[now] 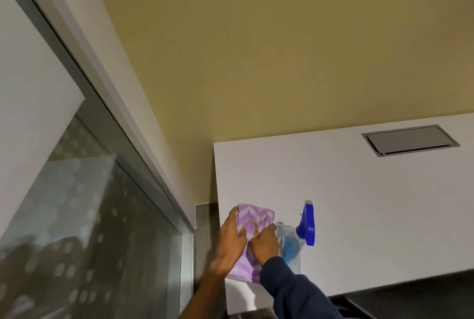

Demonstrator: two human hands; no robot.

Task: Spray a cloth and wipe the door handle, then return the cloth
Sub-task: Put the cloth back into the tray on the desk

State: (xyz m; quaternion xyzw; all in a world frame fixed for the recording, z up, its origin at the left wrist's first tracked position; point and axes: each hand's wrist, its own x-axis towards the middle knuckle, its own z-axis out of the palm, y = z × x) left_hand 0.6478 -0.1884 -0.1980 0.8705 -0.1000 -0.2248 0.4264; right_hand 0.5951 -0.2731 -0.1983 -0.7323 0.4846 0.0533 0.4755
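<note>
White desk (359, 203) at 5 o'clock: both my hands, left (230, 239) and right (265, 243), pressed flat together on the limp, light cloth (256, 216), best pinched by an edge.

The right hand (265, 243) and left hand (232, 239) cover the middle of the purple-and-white zigzag cloth (254, 218). The clear spray bottle with blue trigger head (306, 226), just right of the cloth, is motion-blurred.

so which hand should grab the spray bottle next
Right, probably. The right hand rests on the purple cloth directly beside the spray bottle, while the left hand sits on the cloth's far side, at the table edge.
</note>
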